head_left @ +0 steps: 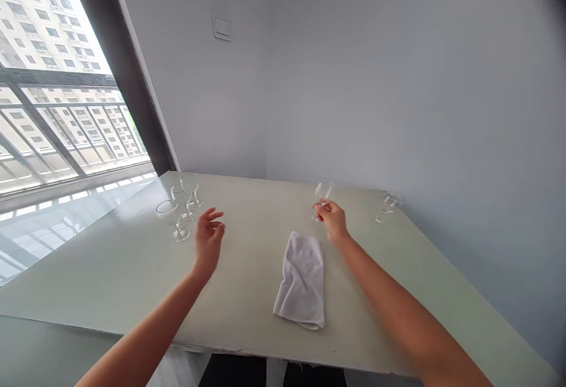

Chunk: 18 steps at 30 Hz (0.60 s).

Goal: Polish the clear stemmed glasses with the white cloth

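My right hand [331, 217] is closed around the stem of a clear wine glass [323, 190], which is upright at the back of the table; I cannot tell whether its foot touches the surface. My left hand [209, 236] hovers over the table with its fingers apart and nothing in them. Just to its left stand three clear stemmed glasses, the nearest wine glass [173, 217] in front of the others. Between my arms lies a folded white cloth [302, 281]. Another stemmed glass [390, 204] is at the right edge, beyond my right hand.
The pale table [247, 304] reaches back to a grey wall [375, 80] with a light switch [221, 27]. On the left is a window [57, 80] with a railing outside. The table's front edge [239, 351] runs close to me.
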Each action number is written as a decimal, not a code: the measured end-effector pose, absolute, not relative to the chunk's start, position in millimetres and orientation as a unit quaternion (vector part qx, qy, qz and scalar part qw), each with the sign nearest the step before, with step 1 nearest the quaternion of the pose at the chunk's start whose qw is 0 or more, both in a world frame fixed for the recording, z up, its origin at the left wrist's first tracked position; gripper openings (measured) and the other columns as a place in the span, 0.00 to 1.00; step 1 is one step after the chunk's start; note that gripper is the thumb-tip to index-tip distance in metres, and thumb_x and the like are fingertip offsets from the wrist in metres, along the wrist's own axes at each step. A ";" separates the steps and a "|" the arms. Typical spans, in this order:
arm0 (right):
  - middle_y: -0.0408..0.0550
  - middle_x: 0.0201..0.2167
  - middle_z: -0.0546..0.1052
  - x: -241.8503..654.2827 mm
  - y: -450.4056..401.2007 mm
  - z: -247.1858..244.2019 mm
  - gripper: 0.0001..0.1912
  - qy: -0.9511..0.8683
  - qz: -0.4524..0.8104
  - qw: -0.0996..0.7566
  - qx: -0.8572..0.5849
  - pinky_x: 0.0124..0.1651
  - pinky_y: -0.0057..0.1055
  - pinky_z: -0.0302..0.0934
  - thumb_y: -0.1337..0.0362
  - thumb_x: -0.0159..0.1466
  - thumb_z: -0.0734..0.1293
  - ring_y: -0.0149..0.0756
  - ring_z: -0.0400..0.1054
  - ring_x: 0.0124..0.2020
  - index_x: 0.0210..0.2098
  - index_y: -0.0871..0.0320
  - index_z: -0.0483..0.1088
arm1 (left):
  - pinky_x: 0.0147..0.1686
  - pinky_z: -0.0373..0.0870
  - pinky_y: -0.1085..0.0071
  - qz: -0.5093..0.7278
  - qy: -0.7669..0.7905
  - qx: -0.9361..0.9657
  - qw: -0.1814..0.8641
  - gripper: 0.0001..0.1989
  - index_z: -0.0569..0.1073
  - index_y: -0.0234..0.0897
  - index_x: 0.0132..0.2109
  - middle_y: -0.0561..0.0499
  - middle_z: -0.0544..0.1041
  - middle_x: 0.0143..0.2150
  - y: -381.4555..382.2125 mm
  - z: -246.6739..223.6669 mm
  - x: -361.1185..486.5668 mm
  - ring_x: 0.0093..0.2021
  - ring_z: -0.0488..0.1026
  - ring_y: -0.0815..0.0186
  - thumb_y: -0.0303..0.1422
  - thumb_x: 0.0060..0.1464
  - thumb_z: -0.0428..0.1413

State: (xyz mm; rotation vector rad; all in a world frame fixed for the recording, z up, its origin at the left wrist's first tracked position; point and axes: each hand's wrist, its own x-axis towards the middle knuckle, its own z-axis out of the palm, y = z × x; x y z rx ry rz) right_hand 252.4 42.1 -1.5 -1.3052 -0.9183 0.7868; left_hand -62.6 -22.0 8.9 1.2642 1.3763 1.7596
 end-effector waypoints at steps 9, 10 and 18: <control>0.44 0.34 0.75 135.5 -50.3 13.3 0.16 -0.612 0.481 0.500 -0.379 0.34 0.31 0.64 0.60 0.57 0.64 0.32 0.68 0.30 0.45 0.52 0.65 | 0.36 0.65 0.69 0.488 0.441 0.518 0.547 0.22 0.71 0.39 0.47 0.46 0.74 0.37 -54.2 11.2 17.9 0.35 0.70 0.64 0.41 0.43 0.58; 0.44 0.35 0.75 133.0 -54.3 13.4 0.17 -0.624 0.478 0.487 -0.380 0.35 0.32 0.64 0.60 0.58 0.62 0.32 0.68 0.30 0.47 0.51 0.65 | 0.36 0.65 0.69 0.493 0.441 0.510 0.550 0.21 0.71 0.38 0.46 0.47 0.75 0.37 -56.5 10.6 16.4 0.35 0.70 0.64 0.41 0.43 0.58; 0.48 0.41 0.74 170.4 -52.0 16.1 0.15 -0.639 0.453 0.452 -0.427 0.37 0.32 0.63 0.64 0.56 0.61 0.28 0.68 0.28 0.43 0.55 0.67 | 0.38 0.64 0.70 0.563 0.556 0.448 0.416 0.20 0.72 0.37 0.38 0.47 0.76 0.39 -46.2 -2.4 -74.0 0.41 0.70 0.62 0.44 0.38 0.60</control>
